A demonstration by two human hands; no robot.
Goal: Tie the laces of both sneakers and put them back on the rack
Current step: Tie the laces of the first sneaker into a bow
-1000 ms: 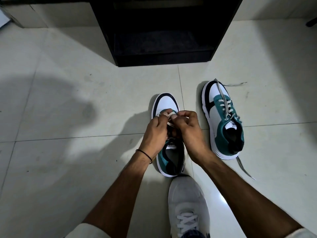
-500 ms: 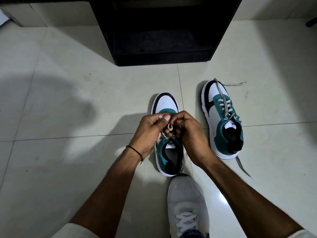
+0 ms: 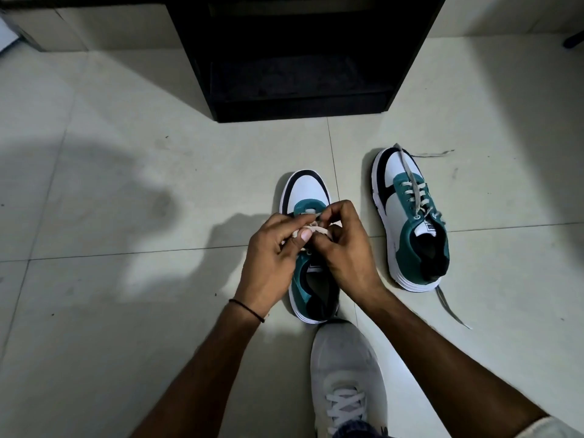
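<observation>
Sneakers sit on the floor tiles at mid-frame, and nearest us our left hand (image 3: 271,257) and right hand (image 3: 344,248) have their fingers pinched closed on the laces (image 3: 311,230) of the left sneaker (image 3: 311,197), its knot seemingly half made. Further right, the second sneaker (image 3: 410,216) lies unlaced with ends trailing. At upper centre the dark rack (image 3: 300,58) holds neither shoe yet; the tongue labels are too small to read.

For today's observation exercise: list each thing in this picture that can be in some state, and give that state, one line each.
Left sneaker: on the floor, lace mid-tying.
Right sneaker: on the floor, lace untied, ends trailing.
Left hand: pinching the lace.
Right hand: pinching the lace.
Rack: bottom shelf holds no sneaker.
Worn grey shoe: laced, on the foot.
</observation>
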